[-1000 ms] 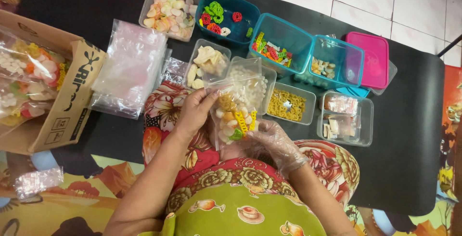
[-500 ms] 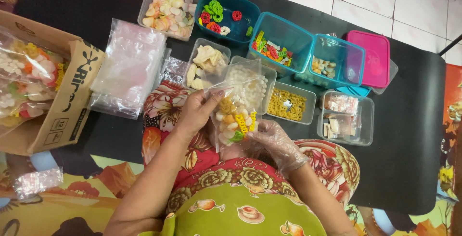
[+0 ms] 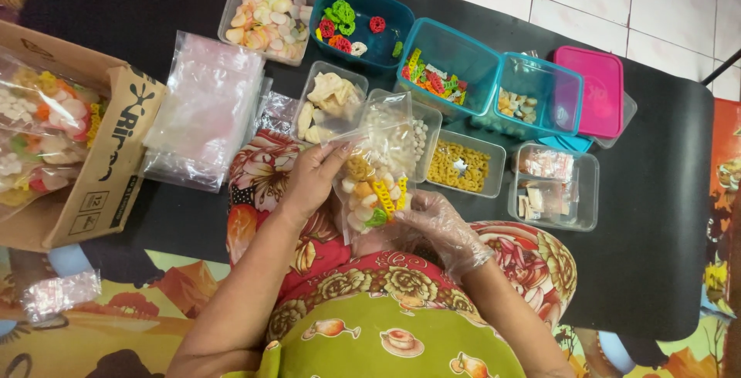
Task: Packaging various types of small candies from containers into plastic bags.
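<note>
We see a small clear plastic bag [image 3: 376,163] held up over the lap, between both hands. Its lower half is packed with mixed crackers in cream, orange, yellow and a touch of green; its upper half is nearly empty and see-through. The long axis of the bag runs from the lap away towards the containers, with the filled bottom nearest the body and the open mouth pointing away, tilted slightly to the right.

The bare left hand [image 3: 312,181] has its grip closed on the left edge of the bag, thumb and fingers pinching the film. The right hand [image 3: 438,224], in a thin clear glove, closes its grip on the lower right corner of the bag.

Just beyond the bag, on the black desk [image 3: 664,216], stand clear rectangular tubs: one of pale flat chips [image 3: 330,102], one of small yellow curls [image 3: 461,166], and one of wrapped pieces [image 3: 552,185]. To the left lies a stack of empty clear bags [image 3: 204,112], and beside it an open brown cardboard box [image 3: 85,162] with filled packs.

Farther off sit teal plastic boxes of coloured ring crackers [image 3: 363,23] and a pink lid [image 3: 598,91].
</note>
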